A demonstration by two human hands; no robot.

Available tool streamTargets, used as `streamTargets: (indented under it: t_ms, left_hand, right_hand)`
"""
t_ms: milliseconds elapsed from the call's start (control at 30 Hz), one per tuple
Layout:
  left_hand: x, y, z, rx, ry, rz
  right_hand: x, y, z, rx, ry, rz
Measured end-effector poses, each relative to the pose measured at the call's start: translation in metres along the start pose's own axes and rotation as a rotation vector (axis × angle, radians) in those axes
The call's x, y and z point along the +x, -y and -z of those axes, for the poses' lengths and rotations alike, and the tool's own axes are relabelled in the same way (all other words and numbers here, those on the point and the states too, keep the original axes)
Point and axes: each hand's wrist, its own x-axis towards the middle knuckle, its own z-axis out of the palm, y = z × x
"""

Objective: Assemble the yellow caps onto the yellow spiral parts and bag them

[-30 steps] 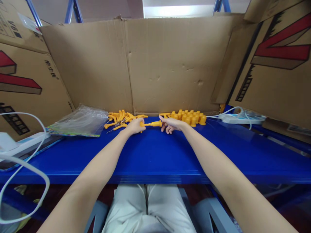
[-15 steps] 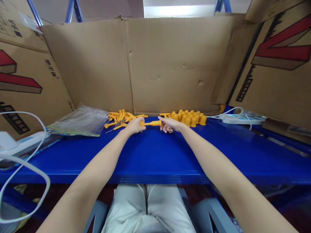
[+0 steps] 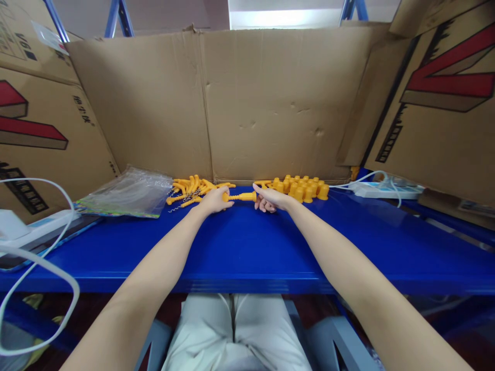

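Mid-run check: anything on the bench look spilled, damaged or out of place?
Nothing is spilled. The left hand grips one end of the yellow part; the right hand touches the other. Only oddities: the cardboard back wall is dented, and a white cable loops off the left front edge of the blue table.

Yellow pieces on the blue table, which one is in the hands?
The long yellow rod, crosswise: the left hand grips one end, the right hand touches the other. The rest sit in a left pile and a right pile behind.
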Motion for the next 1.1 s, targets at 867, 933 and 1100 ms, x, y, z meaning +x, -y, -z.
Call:
streamTargets:
  t_ms: [867, 933, 1100]
  left_hand:
    - [0.004, 0.013, -0.002, 0.009, -0.002, -0.015]
    - [0.005, 0.014, -0.003, 0.005, -0.001, -0.015]
    - [0.004, 0.014, -0.003, -0.019, -0.001, -0.016]
  right_hand:
    - [-0.004, -0.011, 0.015, 0.047, 0.064, 0.180]
    - [-0.001, -0.011, 0.013, 0.023, 0.063, 0.196]
    - [0.011, -0.013, 0.006, -0.106, -0.003, 0.246]
